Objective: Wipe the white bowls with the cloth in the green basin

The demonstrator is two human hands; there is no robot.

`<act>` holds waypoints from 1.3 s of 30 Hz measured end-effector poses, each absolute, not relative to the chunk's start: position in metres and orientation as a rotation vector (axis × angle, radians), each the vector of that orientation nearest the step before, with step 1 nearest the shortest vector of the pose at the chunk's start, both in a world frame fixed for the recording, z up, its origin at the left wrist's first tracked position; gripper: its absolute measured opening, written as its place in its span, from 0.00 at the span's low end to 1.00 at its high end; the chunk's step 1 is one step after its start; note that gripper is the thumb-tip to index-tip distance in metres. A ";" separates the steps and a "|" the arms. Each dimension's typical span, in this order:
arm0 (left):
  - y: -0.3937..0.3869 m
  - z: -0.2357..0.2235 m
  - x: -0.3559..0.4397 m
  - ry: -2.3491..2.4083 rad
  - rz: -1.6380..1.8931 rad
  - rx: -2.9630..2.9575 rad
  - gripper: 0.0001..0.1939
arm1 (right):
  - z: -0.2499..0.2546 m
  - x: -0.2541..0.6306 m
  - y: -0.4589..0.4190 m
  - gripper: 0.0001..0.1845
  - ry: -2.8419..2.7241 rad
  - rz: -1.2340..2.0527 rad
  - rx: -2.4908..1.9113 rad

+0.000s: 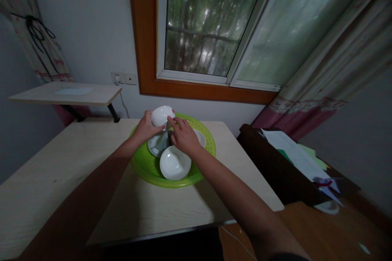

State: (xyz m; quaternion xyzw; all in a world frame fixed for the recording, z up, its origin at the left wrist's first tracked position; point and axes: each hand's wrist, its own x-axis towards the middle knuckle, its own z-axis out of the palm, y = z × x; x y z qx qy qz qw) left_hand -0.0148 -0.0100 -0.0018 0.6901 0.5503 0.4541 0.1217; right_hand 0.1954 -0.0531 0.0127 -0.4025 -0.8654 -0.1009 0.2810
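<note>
A white bowl (161, 116) with a small red mark near its rim is held up, tilted, above the green basin (171, 183). My left hand (145, 129) grips the bowl's left side, fingers behind and thumb in front. My right hand (185, 135) is at its right edge, fingers curled and the index finger on the rim; its palm side is hidden. Inside the basin a second white bowl (175, 164) sits upright at the front. Behind it is a greyish-white piece (157, 144), partly covered, whose kind I cannot make out. Another white bowl (200, 138) shows partly behind my right hand.
The basin stands on a pale wooden table (92, 147). A raised shelf (45, 91) with a paper on it is at the back left, near wall sockets (123, 78). A window (211, 28) is behind. Right of the table, a dark cabinet (260, 163) carries papers (294, 155).
</note>
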 end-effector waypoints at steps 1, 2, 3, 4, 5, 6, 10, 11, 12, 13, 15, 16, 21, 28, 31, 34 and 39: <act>-0.010 -0.002 -0.015 1.617 1.335 2.000 0.35 | 0.012 0.195 -0.053 0.37 -2.320 -0.269 -1.070; -0.010 -0.001 -0.015 1.630 1.346 1.981 0.35 | 0.011 0.195 -0.052 0.37 -2.321 -0.267 -1.060; -0.010 -0.001 -0.015 1.640 1.353 1.963 0.35 | 0.011 0.195 -0.052 0.36 -2.323 -0.265 -1.052; -0.010 0.000 -0.015 1.648 1.358 1.948 0.34 | 0.010 0.196 -0.052 0.36 -2.325 -0.261 -1.046; -0.010 0.001 -0.015 1.652 1.362 1.938 0.34 | 0.010 0.196 -0.051 0.36 -2.326 -0.257 -1.045; -0.010 0.001 -0.015 1.653 1.362 1.935 0.34 | 0.010 0.196 -0.051 0.36 -2.326 -0.252 -1.046; -0.010 0.001 -0.015 1.652 1.342 1.943 0.34 | 0.011 0.197 -0.051 0.36 -2.343 -0.246 -1.046; -0.010 0.001 -0.015 1.661 1.331 1.949 0.34 | 0.011 0.197 -0.052 0.36 -2.346 -0.249 -1.048; -0.010 0.000 -0.014 1.670 1.318 1.957 0.34 | 0.011 0.197 -0.052 0.37 -2.349 -0.252 -1.053; -0.009 -0.001 -0.014 1.676 1.306 1.969 0.34 | 0.012 0.197 -0.052 0.37 -2.352 -0.255 -1.060; -0.008 -0.002 -0.014 1.676 1.290 1.997 0.34 | 0.012 0.197 -0.052 0.38 -2.353 -0.258 -1.075; -0.008 -0.003 -0.014 1.672 1.287 2.007 0.34 | 0.013 0.197 -0.053 0.38 -2.354 -0.256 -1.081; -0.006 -0.005 -0.015 1.694 1.296 1.997 0.35 | 0.013 0.197 -0.053 0.37 -2.368 -0.257 -1.071; -0.006 -0.004 -0.015 1.686 1.279 2.011 0.35 | 0.014 0.197 -0.053 0.37 -2.373 -0.256 -1.091; -0.006 -0.004 -0.016 1.683 1.301 2.007 0.35 | 0.014 0.197 -0.052 0.37 -2.373 -0.246 -1.090; -0.005 -0.005 -0.016 1.684 1.314 1.997 0.34 | 0.013 0.197 -0.052 0.36 -2.370 -0.228 -1.085; -0.005 -0.005 -0.016 1.722 1.326 1.999 0.35 | 0.008 0.197 -0.049 0.31 -2.310 -0.169 -1.119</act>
